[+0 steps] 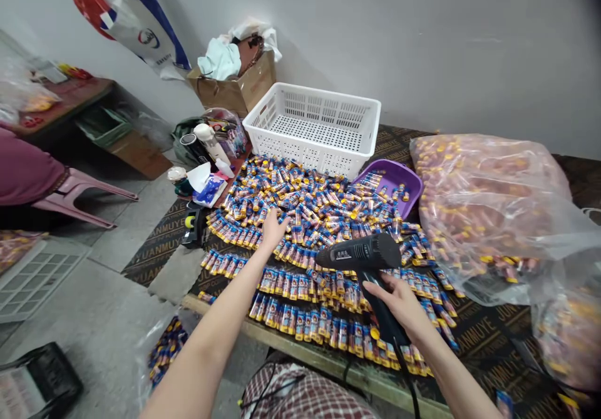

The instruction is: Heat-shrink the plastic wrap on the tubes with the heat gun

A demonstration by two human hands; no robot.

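Small tubes (300, 200) with blue-and-pink wraps and yellow ends lie in a large pile on the table, with rows of them standing or lying side by side nearer me. My left hand (273, 228) reaches over the front of the pile, thumb apart from the fingers; it is open and looks close to the tubes, though I cannot tell whether it touches any. My right hand (397, 300) is wrapped round the handle of a black hair dryer (359, 253), held above the rows with its nozzle pointing left. Its cord runs down towards me.
A white plastic basket (312, 150) stands behind the pile, with a purple scoop-like tray (413, 184) beside it. Large clear bags (488, 187) of tubes lie on the right. Flasks (209, 140), tissues (206, 187) and a tape dispenser (193, 226) are left. A person (28, 168) sits far left.
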